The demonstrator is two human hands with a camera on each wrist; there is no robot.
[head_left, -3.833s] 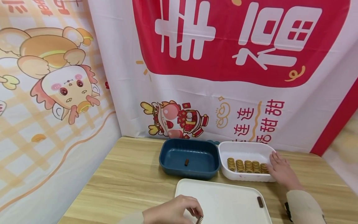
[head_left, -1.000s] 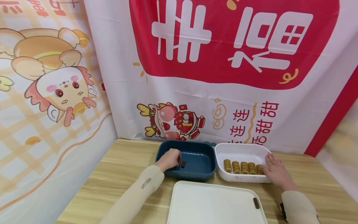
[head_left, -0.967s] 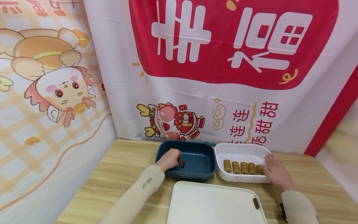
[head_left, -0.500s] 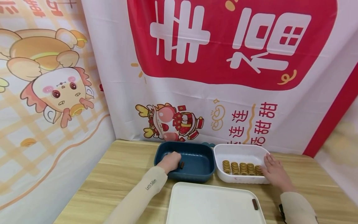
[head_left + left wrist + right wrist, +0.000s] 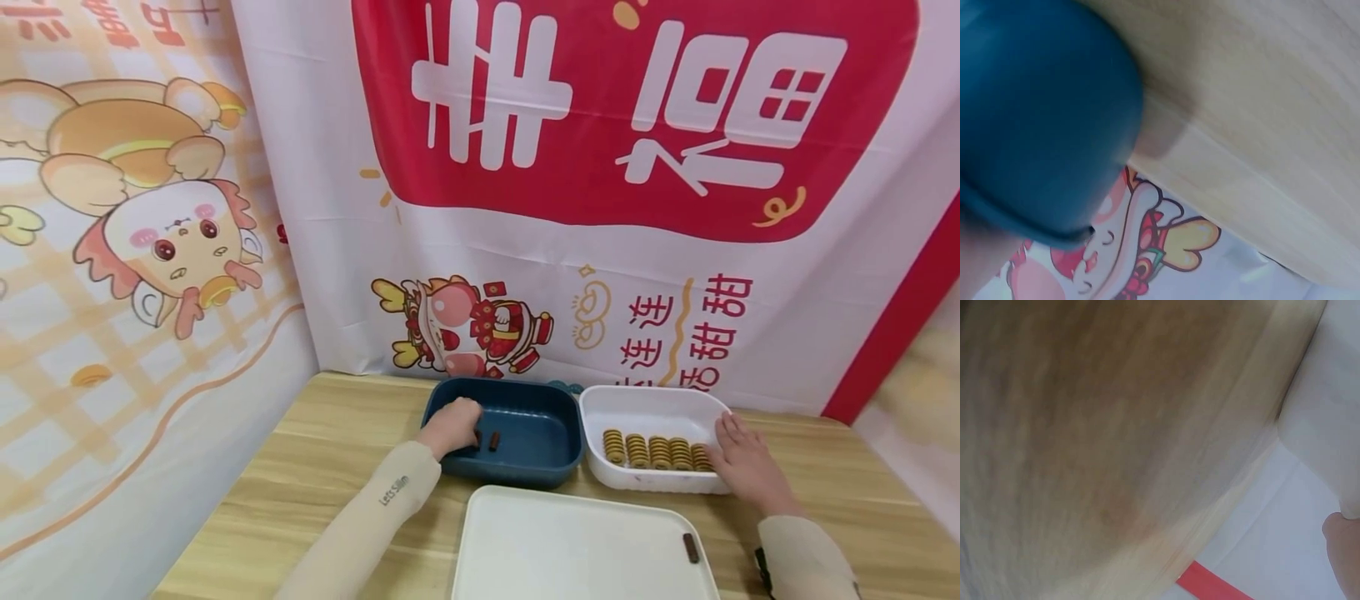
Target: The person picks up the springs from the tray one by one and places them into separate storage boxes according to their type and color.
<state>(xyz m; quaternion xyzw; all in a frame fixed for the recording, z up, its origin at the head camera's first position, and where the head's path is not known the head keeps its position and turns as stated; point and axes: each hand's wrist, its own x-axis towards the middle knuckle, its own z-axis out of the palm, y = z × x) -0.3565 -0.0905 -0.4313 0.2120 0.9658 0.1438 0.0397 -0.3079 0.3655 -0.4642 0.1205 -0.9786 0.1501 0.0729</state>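
My left hand point(image 5: 452, 425) reaches into the dark blue bin point(image 5: 517, 477), knuckles up and fingers curled downward. Its fingertips hold a small dark brown bar point(image 5: 477, 438) low over the bin floor, largely hidden by the hand. Just right of it lies another brown bar point(image 5: 494, 441). My right hand point(image 5: 750, 462) rests on the right end of the white bin point(image 5: 652, 480), its fingers laid along the rim. Inside that bin stand several short rows of round, yellow-and-dark layered biscuits point(image 5: 660, 452). The left wrist view shows the blue bin's outer wall point(image 5: 1054, 125).
A cream tray point(image 5: 570, 542) lies in front of the two bins, with one brown bar point(image 5: 691, 548) near its right edge. The wooden table point(image 5: 300, 467) runs back to a printed cloth point(image 5: 600, 250) close behind the bins. Another patterned cloth point(image 5: 150, 375) hangs at the left.
My left hand came from the tray into the blue bin with a brown bar, dipped lower, and now sits slightly higher, the bar showing beside its fingertips. My right hand has stayed on the white bin.
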